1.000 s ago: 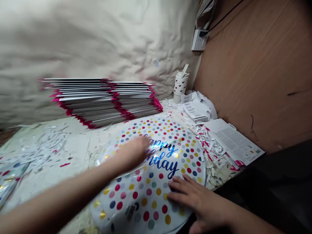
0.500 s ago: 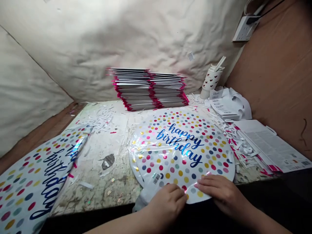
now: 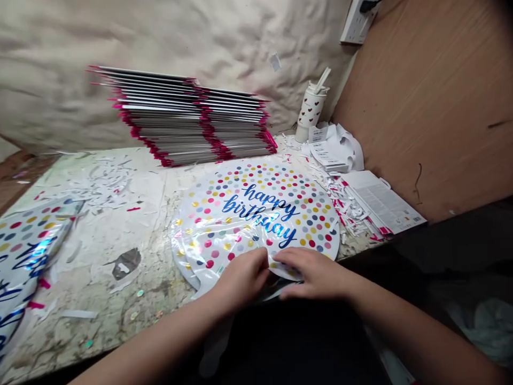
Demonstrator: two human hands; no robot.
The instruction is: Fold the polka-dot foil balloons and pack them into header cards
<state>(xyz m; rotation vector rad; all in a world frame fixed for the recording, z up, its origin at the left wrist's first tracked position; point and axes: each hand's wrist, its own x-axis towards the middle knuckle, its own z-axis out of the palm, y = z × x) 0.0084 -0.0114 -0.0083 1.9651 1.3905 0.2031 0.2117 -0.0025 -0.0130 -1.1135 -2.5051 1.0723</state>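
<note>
Head view. A round foil balloon (image 3: 256, 214), white with coloured dots and blue "happy birthday" lettering, lies flat on a worn, stained bench (image 3: 92, 272), its lower edge just in from the near side. The left hand (image 3: 244, 278) sits on that edge, fingers curled and closed on the foil, seemingly gripping a raised fold, though the fingertips are hidden. The right hand (image 3: 315, 270) lies just beside it, fingers together and stretched across the foil towards the left hand. Whether they pinch or only press cannot be told. A pale strip of film (image 3: 214, 342) hangs below the bench edge under the left wrist.

The foil looks thin and slippery, so broad, even finger pressure seems safer than sharp pinching, which could crease it.

A second dotted balloon (image 3: 32, 251) lies at the left edge of view. Behind stands a stack of flat packs with pink edges (image 3: 188, 120). To the right are a heart-patterned cup (image 3: 310, 109), barcode labels (image 3: 326, 152), a printed sheet (image 3: 380, 203) and cut paper scraps (image 3: 348, 208).
</note>
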